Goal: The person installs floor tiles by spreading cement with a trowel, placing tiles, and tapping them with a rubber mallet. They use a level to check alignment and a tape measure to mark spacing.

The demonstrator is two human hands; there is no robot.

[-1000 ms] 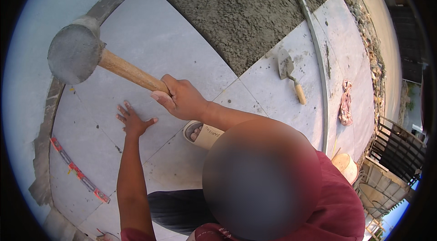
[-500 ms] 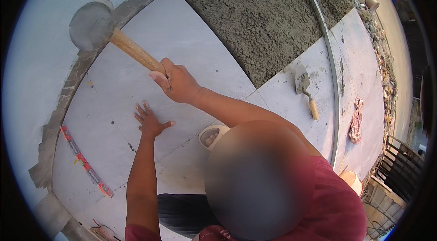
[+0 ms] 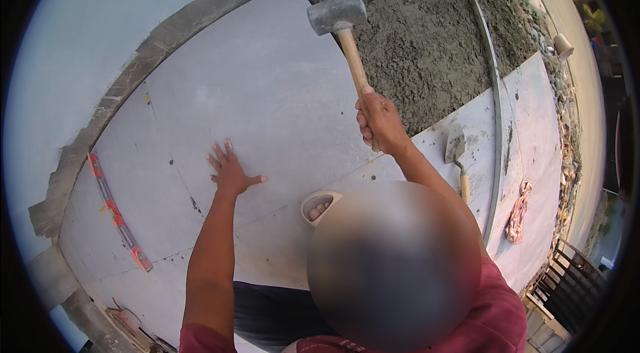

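My right hand (image 3: 381, 121) grips the wooden handle of a grey rubber mallet (image 3: 338, 13). The mallet's head is over the border between a large pale tile (image 3: 267, 73) and the wet mortar bed (image 3: 420, 33). On the tiled floor my left hand (image 3: 231, 172) lies flat, fingers spread and empty. Left of it rests a red spirit level (image 3: 119, 216). A pointing trowel (image 3: 457, 153) with a wooden handle lies on the tiles to the right of my right forearm.
A painted wall with a grey base strip (image 3: 150, 53) curves along the left and far side. A long metal straightedge (image 3: 495, 80) crosses the right side. Beyond it are a bundle of pinkish string (image 3: 518, 213), rubble (image 3: 562, 133) and a small pot (image 3: 563, 46).
The mallet has swung from the far left, near the wall, to the right, beside the mortar. My left hand stays flat on the tile, and the view has shifted slightly.
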